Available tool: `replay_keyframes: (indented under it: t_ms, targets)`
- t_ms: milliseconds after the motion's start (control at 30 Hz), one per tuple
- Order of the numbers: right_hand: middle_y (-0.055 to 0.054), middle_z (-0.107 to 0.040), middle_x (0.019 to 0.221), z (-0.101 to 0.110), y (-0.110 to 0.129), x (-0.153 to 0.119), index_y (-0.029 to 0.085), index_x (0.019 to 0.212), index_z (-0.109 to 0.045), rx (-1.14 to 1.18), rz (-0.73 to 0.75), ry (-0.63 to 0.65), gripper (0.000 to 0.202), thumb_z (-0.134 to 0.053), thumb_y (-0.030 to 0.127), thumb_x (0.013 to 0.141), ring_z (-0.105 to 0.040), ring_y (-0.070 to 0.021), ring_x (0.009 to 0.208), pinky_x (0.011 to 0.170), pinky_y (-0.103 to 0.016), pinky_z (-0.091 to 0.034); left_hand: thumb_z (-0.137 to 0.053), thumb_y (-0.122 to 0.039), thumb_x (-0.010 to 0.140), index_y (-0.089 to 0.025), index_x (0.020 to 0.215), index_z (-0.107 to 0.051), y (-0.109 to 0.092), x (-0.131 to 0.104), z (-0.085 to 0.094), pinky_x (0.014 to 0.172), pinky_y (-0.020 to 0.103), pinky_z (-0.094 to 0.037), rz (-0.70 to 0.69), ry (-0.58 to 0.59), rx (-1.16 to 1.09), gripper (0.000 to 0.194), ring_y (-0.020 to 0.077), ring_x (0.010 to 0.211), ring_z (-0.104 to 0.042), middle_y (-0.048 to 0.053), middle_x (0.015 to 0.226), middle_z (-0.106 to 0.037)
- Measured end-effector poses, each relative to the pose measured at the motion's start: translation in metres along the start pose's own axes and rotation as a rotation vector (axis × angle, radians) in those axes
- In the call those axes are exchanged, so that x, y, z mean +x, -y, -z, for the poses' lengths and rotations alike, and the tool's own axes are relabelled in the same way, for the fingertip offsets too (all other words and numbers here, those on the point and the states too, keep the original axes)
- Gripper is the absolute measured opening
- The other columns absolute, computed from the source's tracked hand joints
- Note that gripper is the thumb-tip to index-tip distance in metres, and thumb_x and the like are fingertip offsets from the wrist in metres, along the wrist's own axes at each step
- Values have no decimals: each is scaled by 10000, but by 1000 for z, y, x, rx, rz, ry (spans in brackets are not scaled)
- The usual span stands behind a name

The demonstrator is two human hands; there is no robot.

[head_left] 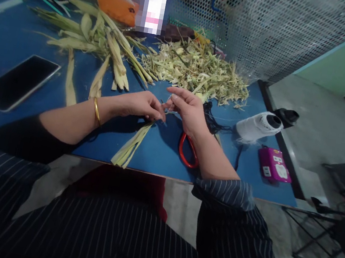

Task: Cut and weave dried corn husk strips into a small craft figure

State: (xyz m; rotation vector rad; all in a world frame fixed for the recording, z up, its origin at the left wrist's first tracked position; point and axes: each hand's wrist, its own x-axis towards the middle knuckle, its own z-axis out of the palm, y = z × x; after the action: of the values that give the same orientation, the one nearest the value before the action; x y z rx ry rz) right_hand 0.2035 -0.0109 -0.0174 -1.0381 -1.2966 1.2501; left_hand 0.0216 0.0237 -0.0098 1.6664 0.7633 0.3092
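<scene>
My left hand (147, 106), with a gold bangle at its wrist, pinches the top of a small bundle of pale green husk strips (131, 145). The loose ends of the strips hang toward the table's front edge. Close beside it, my right hand (189, 109) has its thumb and fingers drawn together on a thin white thread (171, 102). From there the thread runs right toward a white spool (256, 125). Both hands nearly touch at the top of the bundle, where the fingers hide part of it.
On the blue table (166, 163) lie red-handled scissors (185, 151), black cords (212, 118), a purple packet (274, 165) and a black phone (17, 81). Long husks (115, 56), shredded scraps (199, 69) and an orange pouch (117, 7) lie behind, before a perforated metal screen (256, 32).
</scene>
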Motion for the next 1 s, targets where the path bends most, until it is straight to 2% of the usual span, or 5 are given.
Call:
replay_keyframes:
  t_ms: [233,467,600,733,1000]
  targets:
    - [-8,-689,791,-1,1,0,209,1049,-664,-106,35,14,305,-651,392,805,-636,-131,762,779,-290,-532,-758,-341,678,-125,696,-773,-4,0,-11,507,240,-297,17,-195,175,217,92,519,-432,7,541,-586]
    - [-64,-674,1117,1,5,2,273,1210,-597,-254,157,22,448,-673,439,800,-625,-212,1051,862,-355,-524,-706,-227,689,-141,701,-757,-5,-1,-10,518,217,-350,-3,-162,63,101,83,532,-474,16,611,-633]
    - [-79,-609,1233,16,2,8,290,1232,-588,-465,325,-232,443,-650,446,822,-577,-238,1131,891,-385,-506,-705,-258,732,-129,694,-709,-2,-1,-6,467,198,-315,20,-170,-60,135,62,512,-448,32,643,-637]
    - [-53,-642,858,29,8,7,212,879,-701,-636,369,-516,242,-603,432,852,-582,-192,864,785,-330,-477,-711,-299,762,-120,766,-701,3,1,-2,421,188,-265,59,-241,-207,180,47,507,-431,51,708,-635]
    - [53,-465,517,3,6,-7,150,714,-699,-470,-54,28,342,-737,490,704,-323,-70,503,496,-247,-222,-727,-208,717,-125,702,-658,3,3,-1,406,180,-257,92,-299,-348,109,40,493,-436,23,651,-582]
